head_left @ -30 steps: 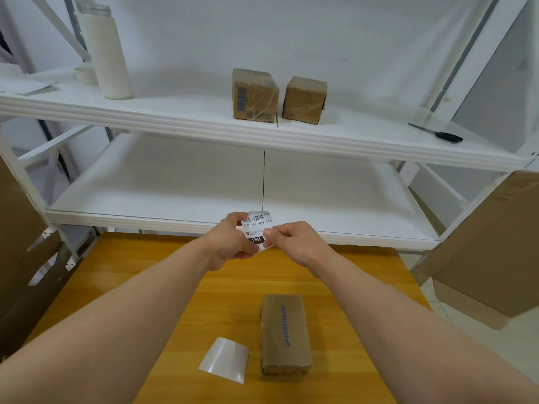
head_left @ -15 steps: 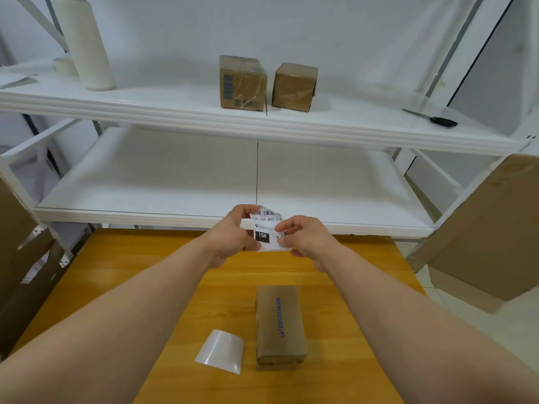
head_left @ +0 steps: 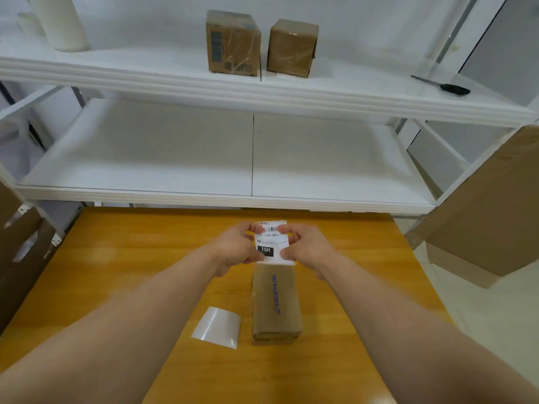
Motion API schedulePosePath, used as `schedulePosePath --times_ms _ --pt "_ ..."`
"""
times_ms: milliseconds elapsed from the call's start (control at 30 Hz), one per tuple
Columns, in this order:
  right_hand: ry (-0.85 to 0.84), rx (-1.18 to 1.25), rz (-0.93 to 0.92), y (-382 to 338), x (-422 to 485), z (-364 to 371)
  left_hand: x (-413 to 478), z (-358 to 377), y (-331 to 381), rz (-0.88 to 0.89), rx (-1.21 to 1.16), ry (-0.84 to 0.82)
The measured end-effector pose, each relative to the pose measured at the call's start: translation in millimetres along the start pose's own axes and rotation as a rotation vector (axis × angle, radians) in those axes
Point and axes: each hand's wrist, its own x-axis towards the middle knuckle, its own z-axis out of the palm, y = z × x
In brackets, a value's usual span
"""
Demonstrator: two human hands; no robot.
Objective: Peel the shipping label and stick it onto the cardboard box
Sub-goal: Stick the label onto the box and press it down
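A glossy white backing sheet lies on the wood-grain worktop. The left hand pinches the rectangular shipping label, printed "15H". The right hand pinches its other edge, at the far end of the cardboard box marked "DECATHLON".

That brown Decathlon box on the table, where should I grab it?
Probably grip the cardboard box across its long sides at the near end, from above: it lies flat and narrow, pointing away from you, and the left hand and right hand hold the shipping label by its far end.
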Motion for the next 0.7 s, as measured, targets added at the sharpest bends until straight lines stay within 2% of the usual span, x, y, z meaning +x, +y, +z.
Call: schedulePosePath --times_ms 367,700 --pt "-0.054 0.041 0.16 80 3 19 16 38 -58 -0.151 0.045 0.026" --pt "-0.105 -0.006 0.219 108 8 30 26 54 -80 -0.213 0.033 0.085"
